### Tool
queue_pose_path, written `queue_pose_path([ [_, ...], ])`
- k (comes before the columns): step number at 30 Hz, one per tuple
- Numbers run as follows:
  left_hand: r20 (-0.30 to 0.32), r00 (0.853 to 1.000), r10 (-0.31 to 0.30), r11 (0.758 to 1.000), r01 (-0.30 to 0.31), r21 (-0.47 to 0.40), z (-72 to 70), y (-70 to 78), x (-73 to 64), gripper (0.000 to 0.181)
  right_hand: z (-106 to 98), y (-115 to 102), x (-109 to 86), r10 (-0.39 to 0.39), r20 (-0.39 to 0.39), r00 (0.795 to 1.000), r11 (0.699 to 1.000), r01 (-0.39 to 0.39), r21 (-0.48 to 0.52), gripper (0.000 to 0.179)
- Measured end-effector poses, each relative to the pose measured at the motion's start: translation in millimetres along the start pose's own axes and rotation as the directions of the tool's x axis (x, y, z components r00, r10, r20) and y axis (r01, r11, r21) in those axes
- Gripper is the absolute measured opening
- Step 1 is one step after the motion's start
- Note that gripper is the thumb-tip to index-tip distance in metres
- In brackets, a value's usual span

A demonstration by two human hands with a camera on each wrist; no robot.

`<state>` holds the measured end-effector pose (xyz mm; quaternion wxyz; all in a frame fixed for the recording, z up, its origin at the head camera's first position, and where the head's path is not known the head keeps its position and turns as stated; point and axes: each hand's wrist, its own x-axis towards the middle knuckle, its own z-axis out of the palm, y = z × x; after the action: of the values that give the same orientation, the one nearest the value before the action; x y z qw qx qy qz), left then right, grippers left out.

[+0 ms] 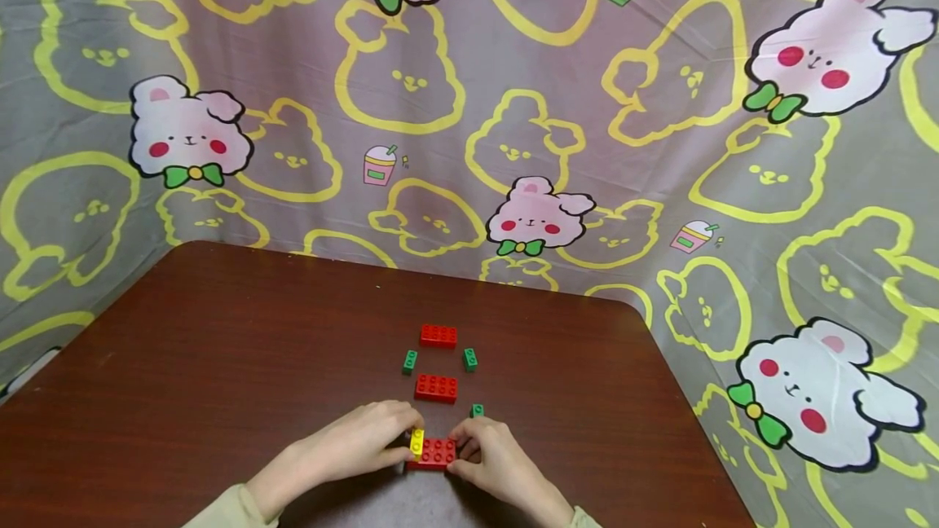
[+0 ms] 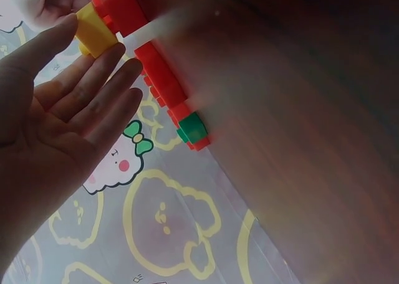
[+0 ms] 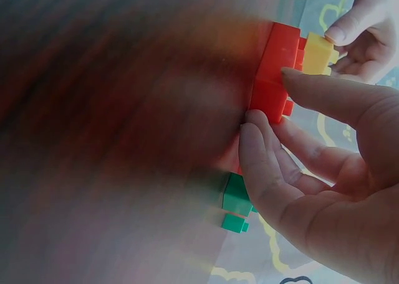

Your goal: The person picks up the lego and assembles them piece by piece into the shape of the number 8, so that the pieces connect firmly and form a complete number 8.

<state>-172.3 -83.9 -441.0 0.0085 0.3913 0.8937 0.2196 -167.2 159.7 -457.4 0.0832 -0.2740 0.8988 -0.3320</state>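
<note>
A red eight-stud toy brick (image 1: 438, 453) lies on the table near its front edge. My left hand (image 1: 367, 435) pinches a small yellow brick (image 1: 416, 444) between thumb and fingertips, at the left end of the red brick's top. In the right wrist view, red studs show beside the yellow brick (image 3: 317, 53); whether it is pressed fully down I cannot tell. My right hand (image 1: 495, 456) grips the red brick's right end, thumb on the near side and fingers on the far side. A green brick (image 1: 478, 411) lies just beyond the right hand.
Further back are a red brick (image 1: 436, 389), another red brick (image 1: 438, 336), and two small green bricks, one on the left (image 1: 410, 362) and one on the right (image 1: 470, 359). The brown table (image 1: 220, 349) meets a patterned curtain (image 1: 293, 63) at the back and sides.
</note>
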Motion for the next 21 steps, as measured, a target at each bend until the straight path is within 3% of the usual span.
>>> queue_pose_path([
  [21,0.007,1.000,0.020,1.000,-0.021,0.020,-2.5,0.9,5.8,0.020,-0.5,1.1,0.8,0.011,0.012,1.000,1.000,-0.011,0.013,0.022],
])
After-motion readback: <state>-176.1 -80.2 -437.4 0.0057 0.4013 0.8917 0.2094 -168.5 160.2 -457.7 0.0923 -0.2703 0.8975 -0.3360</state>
